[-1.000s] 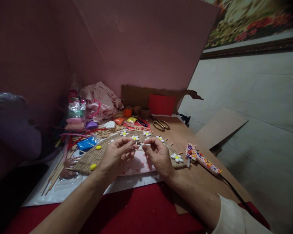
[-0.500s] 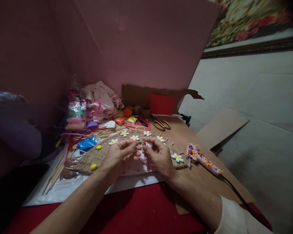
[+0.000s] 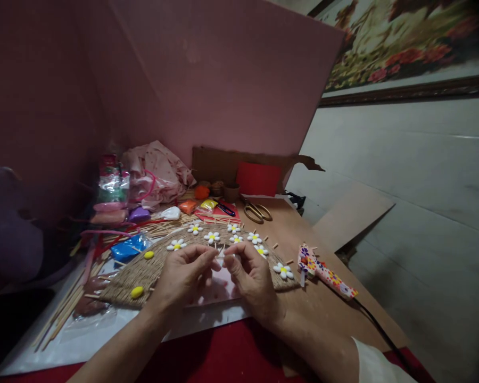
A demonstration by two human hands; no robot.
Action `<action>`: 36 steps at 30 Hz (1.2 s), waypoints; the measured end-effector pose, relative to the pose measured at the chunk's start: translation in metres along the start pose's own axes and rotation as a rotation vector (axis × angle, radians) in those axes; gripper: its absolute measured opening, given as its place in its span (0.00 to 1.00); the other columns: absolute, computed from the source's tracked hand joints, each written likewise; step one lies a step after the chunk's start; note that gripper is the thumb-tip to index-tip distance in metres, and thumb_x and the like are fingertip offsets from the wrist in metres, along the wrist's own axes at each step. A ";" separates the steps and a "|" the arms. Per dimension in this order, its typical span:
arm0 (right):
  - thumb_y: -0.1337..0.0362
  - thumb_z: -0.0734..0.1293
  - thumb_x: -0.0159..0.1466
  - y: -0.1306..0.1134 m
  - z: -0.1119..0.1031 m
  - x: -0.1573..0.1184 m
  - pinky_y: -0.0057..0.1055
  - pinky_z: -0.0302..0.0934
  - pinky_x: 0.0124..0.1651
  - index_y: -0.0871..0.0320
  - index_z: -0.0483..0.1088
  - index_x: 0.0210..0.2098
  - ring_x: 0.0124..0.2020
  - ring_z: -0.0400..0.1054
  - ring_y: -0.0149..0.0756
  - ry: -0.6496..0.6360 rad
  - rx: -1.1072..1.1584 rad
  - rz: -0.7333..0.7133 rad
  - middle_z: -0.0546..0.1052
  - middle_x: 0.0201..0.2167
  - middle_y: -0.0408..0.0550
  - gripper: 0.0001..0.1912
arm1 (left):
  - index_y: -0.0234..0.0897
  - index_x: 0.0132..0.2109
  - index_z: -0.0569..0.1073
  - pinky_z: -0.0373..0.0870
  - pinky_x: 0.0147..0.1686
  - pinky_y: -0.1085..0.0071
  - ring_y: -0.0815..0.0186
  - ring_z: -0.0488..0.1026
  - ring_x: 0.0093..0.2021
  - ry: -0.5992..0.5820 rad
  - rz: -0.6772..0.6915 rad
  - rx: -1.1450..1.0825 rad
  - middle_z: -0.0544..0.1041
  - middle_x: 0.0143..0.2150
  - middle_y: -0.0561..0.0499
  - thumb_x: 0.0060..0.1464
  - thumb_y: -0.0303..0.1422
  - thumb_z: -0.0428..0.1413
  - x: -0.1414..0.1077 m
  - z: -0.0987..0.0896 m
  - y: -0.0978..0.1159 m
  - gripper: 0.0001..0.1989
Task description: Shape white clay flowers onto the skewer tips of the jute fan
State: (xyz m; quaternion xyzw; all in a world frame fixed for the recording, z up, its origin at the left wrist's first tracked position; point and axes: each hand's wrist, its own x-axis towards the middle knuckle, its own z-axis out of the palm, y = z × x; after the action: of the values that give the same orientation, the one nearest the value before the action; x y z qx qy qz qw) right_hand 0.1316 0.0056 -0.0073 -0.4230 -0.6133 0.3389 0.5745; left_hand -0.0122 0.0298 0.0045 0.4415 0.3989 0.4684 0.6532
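Head view, both hands (image 3: 187, 268) close together, grip unclear, flowered twine arch (image 3: 133, 274) behind and either side

The left hand (image 3: 188, 270) and right hand (image 3: 252, 279) curl close together over the string mat (image 3: 122, 287), whatever their fingertips hold too small to tell; from there, scissors (image 3: 259, 214) lie at 1 o'clock, glue gun (image 3: 325, 271) at 3, blue packet (image 3: 128, 247) at 9, orange packet (image 3: 188, 206) at 11

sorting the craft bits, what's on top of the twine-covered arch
White flowers with yellow centres and two yellow ovals show on the twine-covered arch. The left hand and right hand hide part of it, so anything there cannot be seen.
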 end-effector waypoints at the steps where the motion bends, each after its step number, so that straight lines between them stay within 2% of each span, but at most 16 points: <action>1: 0.60 0.62 0.63 -0.002 0.000 -0.001 0.24 0.56 0.25 0.58 0.66 0.34 0.22 0.59 0.26 -0.003 -0.037 -0.026 0.66 0.22 0.39 0.07 | 0.34 0.34 0.73 0.55 0.08 0.80 0.75 0.62 0.11 -0.003 -0.010 -0.018 0.73 0.19 0.54 0.41 0.42 0.63 0.000 0.001 0.000 0.17; 3: 0.63 0.61 0.64 -0.005 0.000 -0.002 0.25 0.58 0.28 0.57 0.65 0.39 0.25 0.62 0.27 -0.014 -0.062 -0.050 0.69 0.26 0.41 0.06 | 0.33 0.37 0.73 0.58 0.10 0.79 0.73 0.65 0.12 -0.001 -0.019 -0.064 0.75 0.21 0.53 0.36 0.40 0.66 0.000 0.002 0.001 0.21; 5: 0.65 0.60 0.64 -0.007 0.000 -0.002 0.27 0.60 0.32 0.57 0.67 0.39 0.29 0.65 0.30 -0.011 -0.089 -0.099 0.71 0.30 0.44 0.06 | 0.34 0.36 0.73 0.61 0.13 0.78 0.73 0.67 0.14 0.023 0.004 -0.092 0.75 0.22 0.53 0.32 0.37 0.68 -0.001 0.004 0.001 0.21; 8: 0.67 0.63 0.62 -0.007 -0.001 0.000 0.30 0.61 0.39 0.57 0.70 0.35 0.36 0.67 0.33 0.001 -0.106 -0.183 0.71 0.34 0.46 0.05 | 0.34 0.29 0.72 0.56 0.12 0.81 0.76 0.62 0.12 0.071 0.022 -0.035 0.72 0.18 0.56 0.38 0.40 0.65 -0.004 0.006 0.000 0.16; 11: 0.67 0.66 0.60 -0.005 -0.001 0.000 0.29 0.60 0.36 0.56 0.71 0.35 0.31 0.66 0.32 0.005 -0.090 -0.167 0.71 0.29 0.44 0.04 | 0.33 0.26 0.72 0.47 0.09 0.82 0.78 0.56 0.10 0.087 0.010 0.082 0.66 0.14 0.58 0.43 0.47 0.60 -0.006 0.006 0.001 0.19; 14: 0.65 0.67 0.59 -0.001 -0.002 -0.001 0.27 0.58 0.31 0.56 0.72 0.33 0.26 0.63 0.30 0.013 -0.079 -0.154 0.69 0.24 0.41 0.02 | 0.34 0.29 0.75 0.49 0.13 0.82 0.77 0.57 0.14 0.134 0.082 0.127 0.65 0.15 0.58 0.42 0.46 0.61 -0.008 0.006 0.003 0.18; 18: 0.63 0.67 0.59 0.002 -0.002 -0.001 0.26 0.55 0.29 0.56 0.71 0.33 0.25 0.60 0.28 0.022 -0.038 -0.155 0.67 0.24 0.40 0.04 | 0.35 0.31 0.78 0.53 0.15 0.81 0.76 0.58 0.17 0.210 0.137 0.144 0.66 0.18 0.56 0.40 0.43 0.63 -0.011 0.006 0.005 0.15; 21: 0.62 0.62 0.63 0.000 -0.002 -0.001 0.27 0.57 0.32 0.57 0.69 0.32 0.28 0.63 0.31 0.011 -0.039 -0.199 0.68 0.27 0.43 0.06 | 0.37 0.33 0.79 0.58 0.18 0.80 0.74 0.62 0.21 0.170 0.197 0.163 0.72 0.25 0.53 0.41 0.39 0.63 -0.011 0.004 0.003 0.12; 24: 0.64 0.59 0.65 -0.002 -0.003 -0.001 0.29 0.59 0.37 0.56 0.68 0.35 0.33 0.65 0.34 0.022 -0.095 -0.164 0.71 0.31 0.46 0.08 | 0.39 0.36 0.79 0.62 0.21 0.79 0.73 0.64 0.23 0.135 0.229 0.156 0.73 0.27 0.53 0.41 0.36 0.64 -0.012 0.003 0.001 0.11; 27: 0.63 0.58 0.66 -0.002 -0.003 -0.001 0.30 0.60 0.38 0.55 0.68 0.40 0.33 0.66 0.34 0.030 -0.132 -0.094 0.71 0.33 0.46 0.09 | 0.38 0.32 0.78 0.57 0.16 0.80 0.75 0.59 0.18 0.140 0.173 0.189 0.68 0.21 0.56 0.43 0.39 0.62 -0.014 0.004 0.001 0.11; 30: 0.62 0.57 0.66 -0.001 -0.003 -0.002 0.28 0.60 0.35 0.55 0.69 0.40 0.31 0.66 0.33 0.039 -0.136 -0.073 0.71 0.29 0.45 0.11 | 0.37 0.31 0.78 0.55 0.15 0.80 0.74 0.57 0.17 0.160 0.176 0.249 0.62 0.17 0.57 0.46 0.41 0.60 -0.014 0.005 0.001 0.11; 33: 0.60 0.58 0.66 -0.002 -0.004 -0.002 0.27 0.59 0.34 0.55 0.69 0.40 0.30 0.66 0.32 0.007 -0.112 -0.093 0.71 0.29 0.44 0.10 | 0.39 0.34 0.79 0.62 0.21 0.78 0.71 0.64 0.23 0.158 0.272 0.291 0.71 0.23 0.53 0.46 0.38 0.60 -0.013 0.004 -0.003 0.09; 36: 0.59 0.58 0.65 -0.004 -0.005 -0.003 0.27 0.59 0.33 0.56 0.70 0.38 0.30 0.67 0.33 -0.014 -0.114 -0.113 0.73 0.29 0.45 0.11 | 0.40 0.37 0.78 0.64 0.25 0.77 0.69 0.67 0.26 0.128 0.275 0.247 0.74 0.27 0.52 0.44 0.35 0.62 -0.012 0.003 -0.006 0.10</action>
State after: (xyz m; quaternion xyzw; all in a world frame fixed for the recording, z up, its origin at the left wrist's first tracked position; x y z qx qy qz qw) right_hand 0.1362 0.0006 -0.0039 -0.4174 -0.6584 0.2733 0.5635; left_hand -0.0104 0.0166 0.0010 0.5377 0.4300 0.5277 0.4974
